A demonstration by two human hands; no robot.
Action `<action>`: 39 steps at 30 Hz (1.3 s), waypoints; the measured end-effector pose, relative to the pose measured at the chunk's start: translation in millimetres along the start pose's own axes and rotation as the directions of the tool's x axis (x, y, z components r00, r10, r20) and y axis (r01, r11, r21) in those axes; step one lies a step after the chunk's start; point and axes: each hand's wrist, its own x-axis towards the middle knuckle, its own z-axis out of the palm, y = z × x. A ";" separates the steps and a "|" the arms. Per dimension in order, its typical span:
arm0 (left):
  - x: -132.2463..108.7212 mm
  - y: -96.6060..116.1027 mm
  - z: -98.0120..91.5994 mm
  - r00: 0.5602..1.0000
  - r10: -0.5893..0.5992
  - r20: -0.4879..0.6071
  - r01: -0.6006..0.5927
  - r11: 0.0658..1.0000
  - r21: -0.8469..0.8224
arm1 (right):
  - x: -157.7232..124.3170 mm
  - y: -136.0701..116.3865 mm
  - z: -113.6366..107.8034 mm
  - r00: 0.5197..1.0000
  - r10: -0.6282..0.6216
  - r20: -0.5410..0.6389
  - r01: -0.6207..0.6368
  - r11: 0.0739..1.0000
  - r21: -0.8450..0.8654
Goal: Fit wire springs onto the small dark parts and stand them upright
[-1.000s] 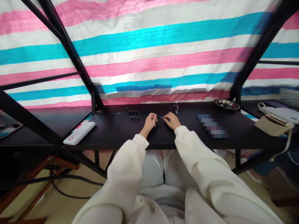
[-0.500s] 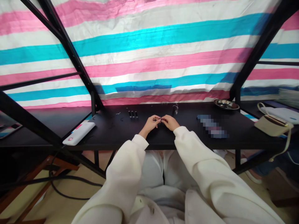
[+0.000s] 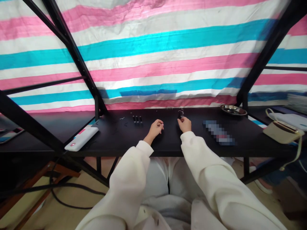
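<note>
My left hand rests just above the black table, its fingers curled inward. Whatever it may hold is hidden or too small to name. Further right, my right hand has its fingers bent and close together beside a small group of dark and clear pieces. I cannot make out what lies between its fingertips. To the left of both hands, several short black cylinders with pale ends stand in a row.
A white power bank-like case lies at the left. On the right are a shiny metal dish, a blurred-out item and a beige purse. Thin white scraps lie near the back. Black metal posts frame the table.
The hands, which met at their fingertips, are now apart. My right hand has moved right to the small dark and clear pieces; my left hand has stayed nearly in place with curled fingers.
</note>
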 end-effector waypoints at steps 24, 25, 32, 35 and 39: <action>1.0 -5.5 1.0 0.998 -0.014 0.058 0.012 0.999 0.038 | 33.5 8.9 4.4 0.983 0.047 0.176 -0.004 0.972 -0.234; 0.8 -5.3 0.9 0.998 -0.014 0.058 0.012 0.999 0.040 | 33.1 8.9 4.2 0.983 0.046 0.179 -0.003 0.972 -0.237; 0.1 -3.5 0.6 0.998 -0.019 0.057 0.016 0.998 0.055 | 30.7 8.4 -1.6 0.975 0.068 0.212 -0.012 0.966 -0.258; 0.1 -3.4 0.5 0.998 -0.018 0.053 0.015 0.998 0.064 | 31.7 10.2 -4.1 0.976 0.104 0.192 -0.052 0.965 -0.258; -0.2 -3.3 0.0 0.998 -0.017 0.058 0.014 0.998 0.057 | 31.9 12.5 -5.6 0.977 0.125 0.173 -0.077 0.963 -0.257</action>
